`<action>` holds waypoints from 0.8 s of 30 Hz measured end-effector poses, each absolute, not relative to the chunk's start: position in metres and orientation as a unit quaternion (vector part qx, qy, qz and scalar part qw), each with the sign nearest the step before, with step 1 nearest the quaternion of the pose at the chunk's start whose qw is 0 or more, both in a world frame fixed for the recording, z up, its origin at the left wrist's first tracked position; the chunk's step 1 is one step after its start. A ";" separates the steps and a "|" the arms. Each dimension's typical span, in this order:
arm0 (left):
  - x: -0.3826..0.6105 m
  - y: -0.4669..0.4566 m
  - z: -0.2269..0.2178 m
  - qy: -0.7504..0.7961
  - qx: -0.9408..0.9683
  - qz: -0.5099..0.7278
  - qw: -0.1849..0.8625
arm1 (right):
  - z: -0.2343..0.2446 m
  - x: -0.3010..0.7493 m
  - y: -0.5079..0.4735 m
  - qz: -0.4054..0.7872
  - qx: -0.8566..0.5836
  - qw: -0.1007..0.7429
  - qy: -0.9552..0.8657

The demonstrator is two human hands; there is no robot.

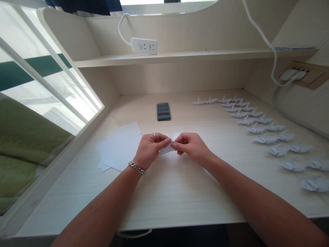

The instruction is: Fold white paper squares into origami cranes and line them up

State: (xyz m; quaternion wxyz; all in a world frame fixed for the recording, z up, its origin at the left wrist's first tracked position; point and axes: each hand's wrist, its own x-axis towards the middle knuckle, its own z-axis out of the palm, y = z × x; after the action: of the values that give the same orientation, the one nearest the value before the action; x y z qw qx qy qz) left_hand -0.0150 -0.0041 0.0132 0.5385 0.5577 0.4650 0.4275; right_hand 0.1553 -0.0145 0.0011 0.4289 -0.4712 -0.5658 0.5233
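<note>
Small white paper: a small folded piece [166,150], plain and pale, with a straight lower edge; the fingers cover much of it, so its full shape cannot be told.
Where it is: between the two hands, above the middle of the desk [180,202]; whether it touches the surface cannot be told.
Left hand [150,148]: thumb and fingers pinched on the paper's left and upper part; a ring [154,136] on one finger, a chain bracelet [137,168] at the wrist.
Right hand [191,145]: thumb and curled forefinger clamped on the paper's right end, close to the left thumb tip.
White sheets [119,144]: a loose, fanned pile just beside the left hand, partly hidden behind that wrist.
Paper cranes [264,139]: white, folded, mostly set in pairs, in a line bending from the back of the desk down its right side, well apart from the hands.
Dark object [163,112]: small, blurred into blocks, lying beyond the hands.
Shelf [180,57]: across the back, with a white power strip [144,46] leaning on it.
White cable [262,34]: hanging at the upper right, near a wall socket [312,75] with plugs in it.
</note>
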 end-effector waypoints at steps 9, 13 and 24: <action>-0.017 -0.001 0.013 0.524 0.573 0.431 0.460 | 0.002 0.161 -0.009 0.609 -0.467 0.416 -0.488; -0.019 0.003 0.010 0.543 0.570 0.441 0.432 | 0.004 0.168 -0.006 0.617 -0.480 0.417 -0.464; -0.016 0.000 0.012 0.547 0.571 0.435 0.431 | -0.004 0.165 -0.009 0.493 -0.474 0.386 -0.619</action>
State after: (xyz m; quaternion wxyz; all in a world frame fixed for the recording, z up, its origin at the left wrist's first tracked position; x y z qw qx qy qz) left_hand -0.0161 0.0003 0.0119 0.4314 0.5705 0.5466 0.4354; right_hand 0.1654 -0.0087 -0.0037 0.3864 -0.4739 -0.6193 0.4926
